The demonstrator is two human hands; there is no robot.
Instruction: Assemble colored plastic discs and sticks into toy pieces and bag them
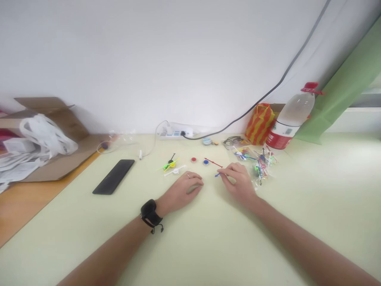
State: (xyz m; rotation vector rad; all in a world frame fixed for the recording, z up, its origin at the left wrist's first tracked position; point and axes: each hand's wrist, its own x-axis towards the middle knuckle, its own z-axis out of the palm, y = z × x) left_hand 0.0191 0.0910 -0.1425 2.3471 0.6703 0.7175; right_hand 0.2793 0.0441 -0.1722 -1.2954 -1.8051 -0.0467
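Note:
My right hand (238, 180) pinches a blue arrow-shaped pointer (218, 174) between thumb and fingertips, just above the table. A red arrow pointer (213, 162) lies beyond those fingertips. Beside it sit a small blue round piece (206, 162) and a red round piece (193, 159). My left hand (181, 190) rests on the table with loosely curved fingers and nothing visible in them. Farther back and left of it lie spinners with round centres: a black one (170, 161), a yellow one (172, 165) and a white one (175, 171), with a green pointer (165, 167) by them.
Clear bags of coloured pointers (258, 167) lie right of my right hand, before a large bottle (290, 117) and a striped bag (259, 123). A black phone (113, 177) lies left. Behind are a power strip (175, 133) and cable; a cardboard box (65, 123) stands far left.

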